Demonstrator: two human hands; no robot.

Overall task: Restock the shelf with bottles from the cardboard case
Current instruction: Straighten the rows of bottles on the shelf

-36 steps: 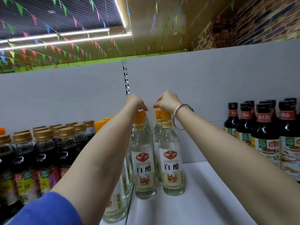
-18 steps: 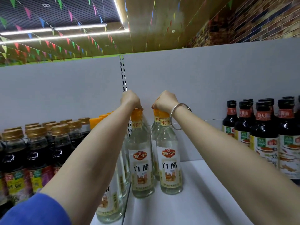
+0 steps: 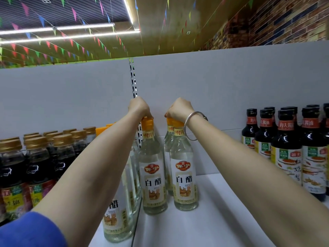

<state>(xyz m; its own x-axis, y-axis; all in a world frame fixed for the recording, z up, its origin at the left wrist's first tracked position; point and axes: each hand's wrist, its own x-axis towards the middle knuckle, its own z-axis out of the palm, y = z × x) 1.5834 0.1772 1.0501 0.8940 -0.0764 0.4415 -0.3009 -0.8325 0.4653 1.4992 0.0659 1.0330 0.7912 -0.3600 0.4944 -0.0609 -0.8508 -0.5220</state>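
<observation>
Each grip is closed over an orange cap: left hand [image 3: 139,106] on one white vinegar bottle [image 3: 153,175], right hand [image 3: 179,108] on another [image 3: 185,177]. Held only by their tops, the tall bottles could tip into neighbours or off the white shelf [image 3: 204,220] edge if released crooked.

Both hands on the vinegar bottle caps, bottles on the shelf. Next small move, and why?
Probably let go: the left hand and right hand grip the caps of two clear vinegar bottles already standing upright on the white shelf.
</observation>
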